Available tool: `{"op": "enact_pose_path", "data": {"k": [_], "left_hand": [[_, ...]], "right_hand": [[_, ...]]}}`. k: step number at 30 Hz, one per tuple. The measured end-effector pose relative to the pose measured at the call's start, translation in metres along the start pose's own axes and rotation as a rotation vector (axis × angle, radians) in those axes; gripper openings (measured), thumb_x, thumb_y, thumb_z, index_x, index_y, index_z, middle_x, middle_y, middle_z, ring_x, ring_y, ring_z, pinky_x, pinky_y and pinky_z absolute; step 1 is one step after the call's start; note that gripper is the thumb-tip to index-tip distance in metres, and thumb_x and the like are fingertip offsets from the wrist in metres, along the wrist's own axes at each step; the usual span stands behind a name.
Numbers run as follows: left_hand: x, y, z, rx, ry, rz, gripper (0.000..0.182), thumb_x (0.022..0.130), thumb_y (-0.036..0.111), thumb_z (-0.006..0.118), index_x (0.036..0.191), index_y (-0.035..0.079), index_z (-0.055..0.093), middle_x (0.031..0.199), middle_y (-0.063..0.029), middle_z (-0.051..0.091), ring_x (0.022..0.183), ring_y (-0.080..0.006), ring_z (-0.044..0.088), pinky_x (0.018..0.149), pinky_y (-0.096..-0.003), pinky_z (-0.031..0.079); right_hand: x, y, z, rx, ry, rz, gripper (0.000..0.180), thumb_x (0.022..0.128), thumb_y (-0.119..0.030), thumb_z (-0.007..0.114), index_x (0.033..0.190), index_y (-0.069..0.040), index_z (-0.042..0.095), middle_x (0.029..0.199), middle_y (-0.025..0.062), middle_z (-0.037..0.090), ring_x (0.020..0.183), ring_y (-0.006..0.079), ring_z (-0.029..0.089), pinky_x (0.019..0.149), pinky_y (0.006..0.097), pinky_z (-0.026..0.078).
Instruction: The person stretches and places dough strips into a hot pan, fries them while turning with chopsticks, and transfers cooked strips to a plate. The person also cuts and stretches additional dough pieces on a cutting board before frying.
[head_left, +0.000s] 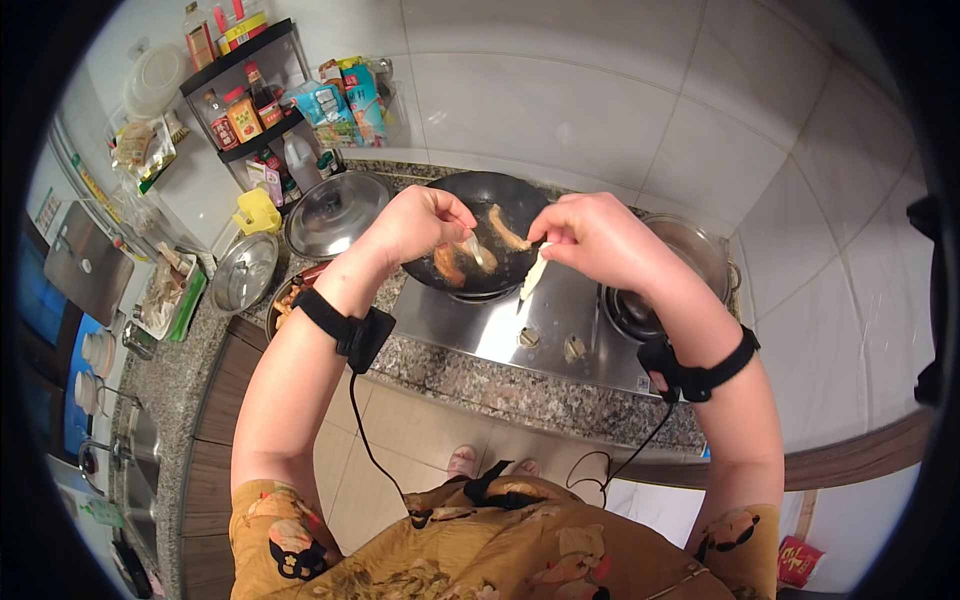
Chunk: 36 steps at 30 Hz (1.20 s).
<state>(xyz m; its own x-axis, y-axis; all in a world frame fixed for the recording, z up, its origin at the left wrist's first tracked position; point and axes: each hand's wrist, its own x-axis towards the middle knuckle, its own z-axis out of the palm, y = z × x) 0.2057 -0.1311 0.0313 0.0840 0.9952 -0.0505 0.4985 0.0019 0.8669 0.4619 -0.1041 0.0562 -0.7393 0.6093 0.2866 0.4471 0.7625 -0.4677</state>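
A black wok (480, 187) with bubbling oil stands on the left burner of a steel gas stove (469, 319). Several browned strips of fried dough (448, 264) lie in the oil. Over the wok, my left hand (431, 223) pinches a pale piece of dough (475, 247) between thumb and fingers. My right hand (589, 232), at the wok's right edge, holds a pale strip of raw dough (534, 277) that hangs down in front of the wok, above the stove top. Each wrist wears a black strap with a small box.
A steel pot (694, 251) stands on the right burner. Left of the wok are a domed lid (337, 214), a metal bowl (244, 274) and a bowl of browned pieces (283, 306). Behind these stands a black rack (262, 142) with bottles. Stove knobs (529, 337) face the granite counter edge (480, 382).
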Motion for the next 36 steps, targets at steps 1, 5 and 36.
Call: {"op": "enact_pose_path", "data": {"k": [1, 5, 36], "left_hand": [[0.003, -0.004, -0.002, -0.012, 0.022, 0.003, 0.008, 0.08, -0.001, 0.071, 0.088, 0.0, 0.07, 0.079, -0.0024, 0.069, 0.071, -0.0086, 0.062, 0.067, -0.0238, 0.05], [0.005, -0.027, -0.009, -0.044, 0.147, -0.017, 0.006, 0.082, 0.002, 0.071, 0.088, 0.0, 0.07, 0.078, -0.0023, 0.068, 0.07, -0.0083, 0.061, 0.066, -0.0241, 0.049], [-0.014, -0.114, -0.046, -0.272, 0.207, 0.036, 0.003, 0.086, 0.001, 0.069, 0.089, 0.002, 0.067, 0.078, 0.0037, 0.066, 0.073, -0.0018, 0.058, 0.069, -0.0186, 0.047]], "right_hand": [[0.01, 0.005, 0.001, -0.019, -0.042, 0.055, 0.013, 0.074, -0.007, 0.069, 0.086, -0.006, 0.071, 0.075, 0.0109, 0.066, 0.071, 0.0259, 0.065, 0.067, 0.0363, 0.051], [0.053, 0.035, 0.025, -0.093, -0.111, 0.103, 0.007, 0.07, -0.007, 0.07, 0.077, -0.009, 0.071, 0.072, 0.0105, 0.066, 0.071, 0.0265, 0.065, 0.064, 0.0383, 0.052], [0.188, 0.135, 0.152, -0.689, -0.562, 0.195, 0.012, 0.069, -0.008, 0.066, 0.077, -0.014, 0.073, 0.084, 0.0131, 0.071, 0.082, 0.0325, 0.068, 0.073, 0.0408, 0.055]]}}
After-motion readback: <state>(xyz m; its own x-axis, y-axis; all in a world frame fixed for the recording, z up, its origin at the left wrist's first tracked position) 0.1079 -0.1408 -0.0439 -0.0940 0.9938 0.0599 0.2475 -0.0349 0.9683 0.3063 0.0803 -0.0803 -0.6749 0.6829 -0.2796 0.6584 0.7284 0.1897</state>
